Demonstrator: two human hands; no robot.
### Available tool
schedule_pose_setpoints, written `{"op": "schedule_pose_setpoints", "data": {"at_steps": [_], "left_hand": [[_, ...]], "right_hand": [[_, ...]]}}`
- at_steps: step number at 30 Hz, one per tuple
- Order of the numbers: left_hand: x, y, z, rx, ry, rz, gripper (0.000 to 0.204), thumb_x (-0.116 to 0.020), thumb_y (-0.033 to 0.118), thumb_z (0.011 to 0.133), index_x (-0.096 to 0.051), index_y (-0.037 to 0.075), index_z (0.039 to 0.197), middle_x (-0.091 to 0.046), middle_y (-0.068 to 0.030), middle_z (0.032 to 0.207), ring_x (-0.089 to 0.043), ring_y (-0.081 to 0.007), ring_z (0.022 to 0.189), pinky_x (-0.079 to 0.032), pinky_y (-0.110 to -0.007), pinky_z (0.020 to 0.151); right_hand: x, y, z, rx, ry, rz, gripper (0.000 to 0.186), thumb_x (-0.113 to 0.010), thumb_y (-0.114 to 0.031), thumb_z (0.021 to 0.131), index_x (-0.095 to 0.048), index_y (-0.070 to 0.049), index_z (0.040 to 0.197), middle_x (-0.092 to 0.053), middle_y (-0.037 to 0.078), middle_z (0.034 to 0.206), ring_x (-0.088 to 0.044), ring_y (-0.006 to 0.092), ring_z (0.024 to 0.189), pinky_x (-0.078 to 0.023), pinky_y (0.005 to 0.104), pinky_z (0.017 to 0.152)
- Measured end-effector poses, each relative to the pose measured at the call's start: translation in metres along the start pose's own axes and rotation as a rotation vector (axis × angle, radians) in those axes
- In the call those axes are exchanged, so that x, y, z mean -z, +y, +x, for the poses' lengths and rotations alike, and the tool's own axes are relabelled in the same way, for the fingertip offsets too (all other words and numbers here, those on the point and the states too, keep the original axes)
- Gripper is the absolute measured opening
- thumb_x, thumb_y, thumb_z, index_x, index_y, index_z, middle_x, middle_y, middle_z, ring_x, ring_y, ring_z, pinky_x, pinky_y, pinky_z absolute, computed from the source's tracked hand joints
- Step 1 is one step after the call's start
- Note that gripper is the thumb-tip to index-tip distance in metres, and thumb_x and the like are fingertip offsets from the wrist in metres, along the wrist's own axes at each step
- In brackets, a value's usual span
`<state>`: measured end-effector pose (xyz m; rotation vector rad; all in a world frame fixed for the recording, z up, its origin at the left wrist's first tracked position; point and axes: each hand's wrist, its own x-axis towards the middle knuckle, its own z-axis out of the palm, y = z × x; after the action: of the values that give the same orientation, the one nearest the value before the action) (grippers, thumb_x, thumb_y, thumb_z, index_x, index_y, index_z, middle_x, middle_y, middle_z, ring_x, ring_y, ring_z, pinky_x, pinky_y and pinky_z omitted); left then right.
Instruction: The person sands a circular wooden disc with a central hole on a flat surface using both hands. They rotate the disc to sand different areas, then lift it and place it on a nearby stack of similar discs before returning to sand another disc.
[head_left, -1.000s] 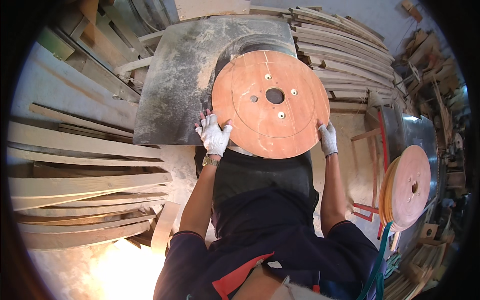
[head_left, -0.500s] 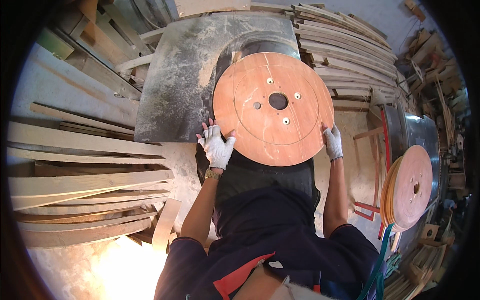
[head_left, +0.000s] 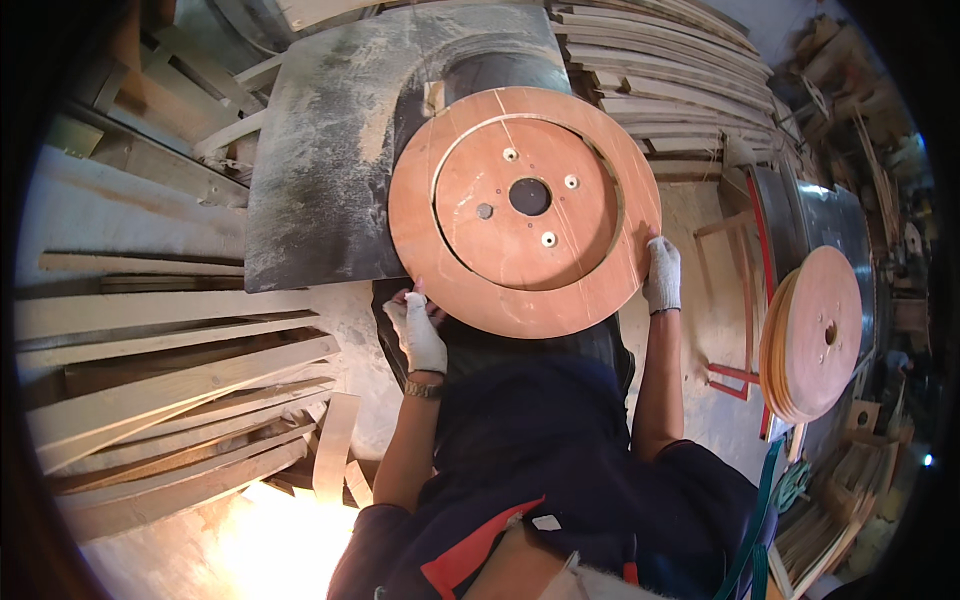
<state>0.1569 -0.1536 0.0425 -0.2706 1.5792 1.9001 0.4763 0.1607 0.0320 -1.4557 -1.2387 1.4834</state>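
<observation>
A round plywood ring (head_left: pixel 415 200) encircles an inner plywood disc (head_left: pixel 485 250), with a dark gap showing between them. The disc has a central hole and several smaller holes, some with white fittings. Gloved in white with bare fingertips, my left hand (head_left: pixel 418 330) grips the ring’s lower-left edge, fingers curled at its rim. At its right edge, my right hand (head_left: pixel 663 275), gloved the same way, is closed on the ring with the thumb near the top face. Behind them lies a dusty dark board (head_left: pixel 320 130) with a curved slot, partly hidden by the plywood.
Long wooden strips (head_left: pixel 170 370) lie stacked at the left; more timber (head_left: pixel 670 70) is piled at the back right. A stack of plywood discs (head_left: pixel 825 370) stands tilted at my right beside a metal table (head_left: pixel 845 225) with a red frame. Green straps (head_left: pixel 760 510) hang below the discs.
The outer ring has shifted toward the lower left and separated from the inner disc, opening a visible gap. My left hand has moved down and curled round the ring’s edge.
</observation>
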Motion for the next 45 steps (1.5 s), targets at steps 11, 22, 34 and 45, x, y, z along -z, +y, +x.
{"op": "schedule_pose_setpoints", "data": {"at_steps": [11, 22, 34, 45], "left_hand": [[-0.021, 0.023, -0.027, 0.205, -0.619, -0.214, 0.047, -0.045, 0.035, 0.116, -0.051, -0.001, 0.146, -0.065, -0.0151, 0.138, -0.066, -0.028, 0.123, -0.054, -0.044, 0.107], [-0.026, 0.041, -0.042, 0.358, -0.736, -0.247, 0.061, -0.056, 0.037, 0.111, -0.044, -0.004, 0.154, -0.049, -0.0189, 0.16, -0.049, -0.0338, 0.143, -0.034, -0.048, 0.126], [-0.047, 0.044, -0.056, 0.241, -0.735, -0.045, 0.064, -0.058, 0.033, 0.109, -0.041, -0.007, 0.155, -0.046, -0.0227, 0.16, -0.05, -0.0345, 0.142, -0.036, -0.048, 0.125], [-0.068, 0.027, -0.084, 0.225, -0.816, 0.064, 0.067, -0.062, 0.039, 0.104, -0.046, -0.004, 0.153, -0.048, -0.021, 0.16, -0.046, -0.0358, 0.145, -0.031, -0.048, 0.126]], "right_hand": [[-0.024, 0.015, 0.0, 0.095, 0.135, 0.23, 0.048, -0.05, -0.043, 0.113, -0.07, 0.0, 0.124, -0.077, 0.015, 0.115, -0.075, 0.0232, 0.095, -0.062, 0.0403, 0.084], [-0.107, 0.029, -0.046, -0.124, -0.082, 0.99, 0.033, -0.064, -0.028, 0.107, -0.072, -0.003, 0.128, -0.076, 0.009, 0.121, -0.071, 0.0188, 0.1, -0.06, 0.037, 0.088], [0.028, 0.034, -0.08, 0.033, 0.604, 0.169, 0.038, -0.065, -0.036, 0.102, -0.067, 0.001, 0.097, -0.066, 0.009, 0.085, -0.059, 0.0189, 0.082, -0.051, 0.038, 0.078], [0.171, 0.019, -0.177, 0.028, 1.066, 0.443, 0.033, -0.069, -0.032, 0.104, -0.072, 0.0, 0.106, -0.07, 0.006, 0.095, -0.061, 0.0153, 0.086, -0.053, 0.035, 0.082]]}}
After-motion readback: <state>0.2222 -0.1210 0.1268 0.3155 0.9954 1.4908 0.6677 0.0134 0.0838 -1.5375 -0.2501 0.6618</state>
